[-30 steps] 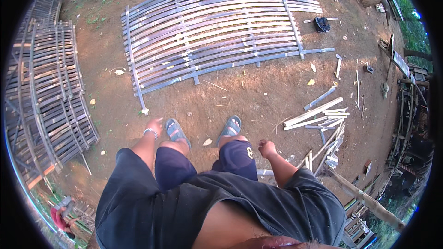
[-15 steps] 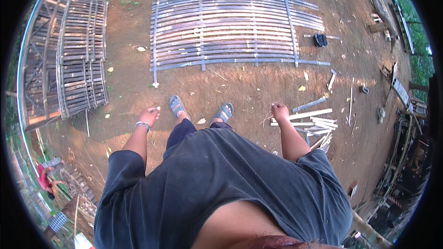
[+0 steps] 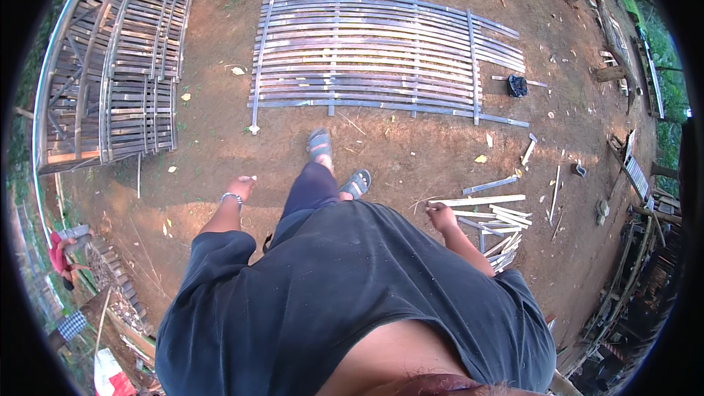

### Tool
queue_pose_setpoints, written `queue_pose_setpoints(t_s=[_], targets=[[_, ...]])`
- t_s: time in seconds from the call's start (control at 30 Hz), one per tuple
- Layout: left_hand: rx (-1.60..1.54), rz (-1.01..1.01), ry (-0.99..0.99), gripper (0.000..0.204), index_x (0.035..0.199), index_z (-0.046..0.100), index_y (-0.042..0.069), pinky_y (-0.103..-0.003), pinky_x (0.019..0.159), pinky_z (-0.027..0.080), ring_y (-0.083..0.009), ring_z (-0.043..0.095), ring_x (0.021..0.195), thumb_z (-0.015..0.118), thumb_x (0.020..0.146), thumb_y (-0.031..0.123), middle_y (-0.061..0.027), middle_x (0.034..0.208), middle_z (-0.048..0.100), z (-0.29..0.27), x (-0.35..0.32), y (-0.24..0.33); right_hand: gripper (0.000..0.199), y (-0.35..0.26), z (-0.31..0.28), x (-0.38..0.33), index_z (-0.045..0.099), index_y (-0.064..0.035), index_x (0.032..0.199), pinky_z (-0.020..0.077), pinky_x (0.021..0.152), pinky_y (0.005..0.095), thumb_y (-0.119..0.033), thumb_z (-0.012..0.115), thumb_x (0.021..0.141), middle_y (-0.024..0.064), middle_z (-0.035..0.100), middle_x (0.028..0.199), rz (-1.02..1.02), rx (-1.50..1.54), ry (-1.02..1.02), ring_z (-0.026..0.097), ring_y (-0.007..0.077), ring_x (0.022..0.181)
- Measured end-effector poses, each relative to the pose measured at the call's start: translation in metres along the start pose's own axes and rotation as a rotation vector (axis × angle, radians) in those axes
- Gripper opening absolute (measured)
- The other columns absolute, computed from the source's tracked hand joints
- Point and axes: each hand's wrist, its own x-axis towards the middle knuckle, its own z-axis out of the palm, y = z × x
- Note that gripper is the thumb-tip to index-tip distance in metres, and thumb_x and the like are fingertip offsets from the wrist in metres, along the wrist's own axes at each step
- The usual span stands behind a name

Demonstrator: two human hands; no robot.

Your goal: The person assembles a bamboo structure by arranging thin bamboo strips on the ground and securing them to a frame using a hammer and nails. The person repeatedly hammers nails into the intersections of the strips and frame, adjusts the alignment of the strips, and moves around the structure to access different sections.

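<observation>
My left hand (image 3: pixel 240 188) hung over dirt (image 3: pixel 400 150), my right hand (image 3: pixel 441 215) near pale wooden strips (image 3: pixel 488 200). I couldn't tell if either was closed

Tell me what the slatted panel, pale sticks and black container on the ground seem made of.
Slatted panel: probably split bamboo, dull grey in places; pale joint-like marks show on its long strips.
Pale sticks: likely bare split bamboo or wood, judging by their cream, unpainted faces.
Black container: perhaps thin plastic, given its crumpled, slightly shiny look; too small to be sure.
</observation>
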Motion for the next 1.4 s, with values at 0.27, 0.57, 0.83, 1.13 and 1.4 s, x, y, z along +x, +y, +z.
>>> queue_pose_setpoints(t_s=[0.27, 0.57, 0.83, 1.13, 1.4], targets=[[-0.101, 0.093, -0.041, 0.039, 0.108, 0.068, 0.001, -0.027, 0.071, 0.051, -0.0118, 0.063, 0.074, 0.065, 0.093, 0.038, -0.0026, 0.089, 0.070, 0.029, 0.071, 0.049, 0.036, 0.028, -0.066, 0.048, 0.069, -0.0048, 0.101, 0.0520, 0.080, 0.0396, -0.039, 0.066, 0.090, 0.0136, 0.072, 0.084, -0.003, -0.107, 0.318, 0.070, 0.0279, 0.085], [-0.270, 0.142, -0.108, 0.033, 0.095, 0.069, 0.003, -0.027, 0.063, 0.048, -0.0087, 0.057, 0.064, 0.068, 0.092, 0.036, 0.0013, 0.076, 0.065, 0.021, 0.150, 0.198, 0.040, -0.079, -0.175, 0.031, 0.065, -0.0005, 0.116, 0.0508, 0.072, 0.0331, -0.031, 0.069, 0.090, 0.0098, 0.069, 0.085, 0.004, 0.189, 0.359, 0.065, 0.0182, 0.075], [-0.354, 0.315, -0.038, 0.031, 0.098, 0.070, 0.004, -0.023, 0.069, 0.048, -0.0077, 0.060, 0.071, 0.066, 0.094, 0.034, 0.0015, 0.082, 0.067, -0.034, 0.194, 0.344, 0.047, -0.078, -0.174, 0.045, 0.064, -0.0032, 0.123, 0.0517, 0.086, 0.0339, -0.038, 0.068, 0.091, 0.0150, 0.073, 0.098, 0.144, 0.057, 0.200, 0.070, 0.0248, 0.093], [-0.152, 0.098, -0.121, 0.038, 0.098, 0.070, 0.001, -0.026, 0.065, 0.050, -0.0108, 0.062, 0.068, 0.068, 0.092, 0.039, -0.0011, 0.078, 0.066, -0.018, 0.205, 0.301, 0.047, -0.090, -0.192, 0.055, 0.063, -0.0009, 0.122, 0.0511, 0.086, 0.0331, -0.037, 0.067, 0.092, 0.0153, 0.072, 0.097, 0.133, 0.176, 0.272, 0.069, 0.0241, 0.091], [-0.146, 0.074, -0.181, 0.037, 0.104, 0.067, -0.001, -0.027, 0.068, 0.053, -0.0108, 0.062, 0.075, 0.069, 0.092, 0.034, -0.0023, 0.088, 0.068, -0.011, 0.192, 0.332, 0.046, -0.112, -0.200, 0.040, 0.065, -0.0027, 0.121, 0.0504, 0.091, 0.0374, -0.036, 0.068, 0.090, 0.0193, 0.070, 0.108, 0.216, 0.159, 0.230, 0.066, 0.0308, 0.103]])
